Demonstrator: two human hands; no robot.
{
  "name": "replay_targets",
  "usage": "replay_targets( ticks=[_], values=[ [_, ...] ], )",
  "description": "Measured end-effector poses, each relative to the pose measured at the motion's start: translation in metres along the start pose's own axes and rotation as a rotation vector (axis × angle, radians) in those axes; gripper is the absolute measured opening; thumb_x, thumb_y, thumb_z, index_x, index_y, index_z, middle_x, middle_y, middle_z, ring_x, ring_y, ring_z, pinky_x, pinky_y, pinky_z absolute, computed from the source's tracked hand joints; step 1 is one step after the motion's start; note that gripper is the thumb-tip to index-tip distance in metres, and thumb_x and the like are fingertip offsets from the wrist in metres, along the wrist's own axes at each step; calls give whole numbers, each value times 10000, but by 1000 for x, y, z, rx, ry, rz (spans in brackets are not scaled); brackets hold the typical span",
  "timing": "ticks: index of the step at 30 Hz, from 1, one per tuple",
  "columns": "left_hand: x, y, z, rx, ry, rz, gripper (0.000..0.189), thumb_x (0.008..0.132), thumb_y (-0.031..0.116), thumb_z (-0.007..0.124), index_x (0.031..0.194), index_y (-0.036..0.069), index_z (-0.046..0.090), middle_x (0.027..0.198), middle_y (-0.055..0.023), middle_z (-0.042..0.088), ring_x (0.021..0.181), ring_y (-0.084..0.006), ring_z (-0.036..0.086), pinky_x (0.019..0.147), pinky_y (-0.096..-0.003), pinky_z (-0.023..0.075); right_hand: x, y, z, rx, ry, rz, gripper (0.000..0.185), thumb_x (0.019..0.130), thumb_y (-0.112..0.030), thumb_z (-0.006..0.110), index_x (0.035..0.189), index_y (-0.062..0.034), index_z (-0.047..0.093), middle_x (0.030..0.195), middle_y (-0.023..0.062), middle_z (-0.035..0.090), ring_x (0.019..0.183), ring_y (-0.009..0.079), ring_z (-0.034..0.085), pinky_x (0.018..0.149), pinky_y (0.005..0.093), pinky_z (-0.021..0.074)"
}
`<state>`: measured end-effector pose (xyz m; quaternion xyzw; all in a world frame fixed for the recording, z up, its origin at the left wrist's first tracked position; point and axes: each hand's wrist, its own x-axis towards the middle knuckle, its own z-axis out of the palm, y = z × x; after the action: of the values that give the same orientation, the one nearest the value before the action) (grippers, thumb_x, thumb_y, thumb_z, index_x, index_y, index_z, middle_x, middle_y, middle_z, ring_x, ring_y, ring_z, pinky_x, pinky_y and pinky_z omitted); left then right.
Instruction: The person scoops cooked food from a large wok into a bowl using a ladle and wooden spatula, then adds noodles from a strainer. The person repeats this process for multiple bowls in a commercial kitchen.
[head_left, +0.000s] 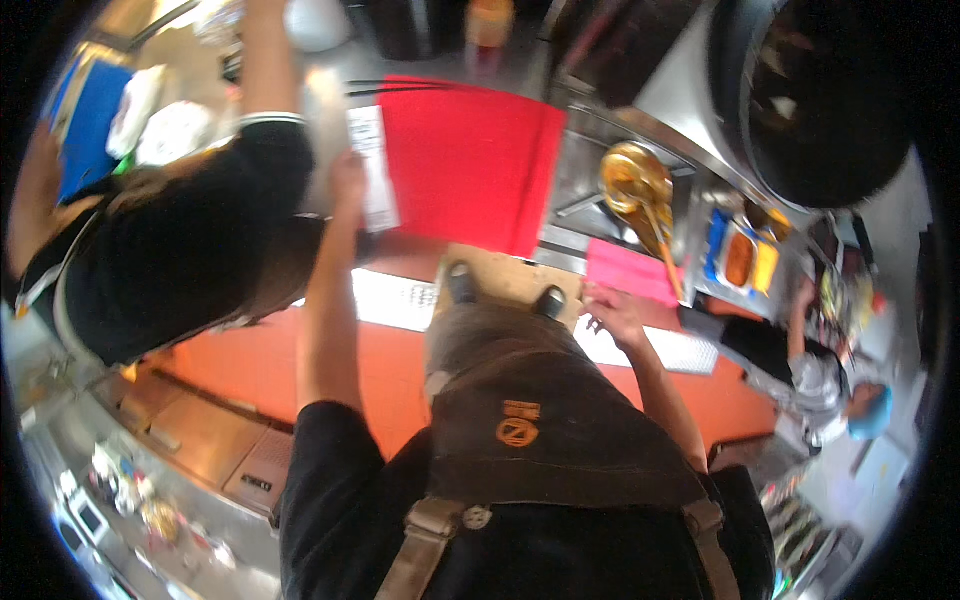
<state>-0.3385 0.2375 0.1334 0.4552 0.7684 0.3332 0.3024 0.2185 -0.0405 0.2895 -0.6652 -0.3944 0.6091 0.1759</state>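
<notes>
My left hand (347, 184) is blurred at the left edge of a white sheet with writing (373, 169); I cannot tell whether it grips it. Just right of that sheet, a large red mat (469, 161) covers the counter. My right hand (616, 313) hangs at the counter's front edge, fingers loosely bent and apart, with nothing seen in it. Close above it lies a pink cloth (630, 271). A long wooden handle (664, 255) crosses the cloth's right side, reaching from a round golden-brown pan or bowl (636, 184).
At my left a person in black (195, 240) stands close, one arm over the counter. Another person with a blue cap (870, 412) works at far right. A big dark wok (825, 105) stands at upper right. Small food containers (741, 259) sit beside the golden-brown vessel.
</notes>
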Motion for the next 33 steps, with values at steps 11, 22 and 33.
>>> replay_targets(
  ticks=[11,22,33],
  values=[
    [-343,56,107,-108,-276,136,251,899,-19,610,1138,-13,687,986,-119,701,870,-222,658,788,-364,560,28,61,-191,-1079,703,12,416,970,-241,667,1362,-105,647,1080,236,745,986,464,722,898,577,567],
    [-483,113,427,-1022,-618,-797,115,1003,-7,628,1050,95,598,923,-118,713,739,-228,711,614,-395,609,41,98,-217,-1117,415,12,376,954,-162,681,1314,-88,598,1133,273,718,1033,497,704,896,586,566],
    [-521,116,485,-1480,-593,-1053,233,957,-20,720,920,121,538,968,-46,649,832,-229,703,623,-394,603,50,100,-225,-832,632,-142,257,964,-160,663,1161,-13,587,932,289,698,930,507,714,784,530,556]
  ],
)
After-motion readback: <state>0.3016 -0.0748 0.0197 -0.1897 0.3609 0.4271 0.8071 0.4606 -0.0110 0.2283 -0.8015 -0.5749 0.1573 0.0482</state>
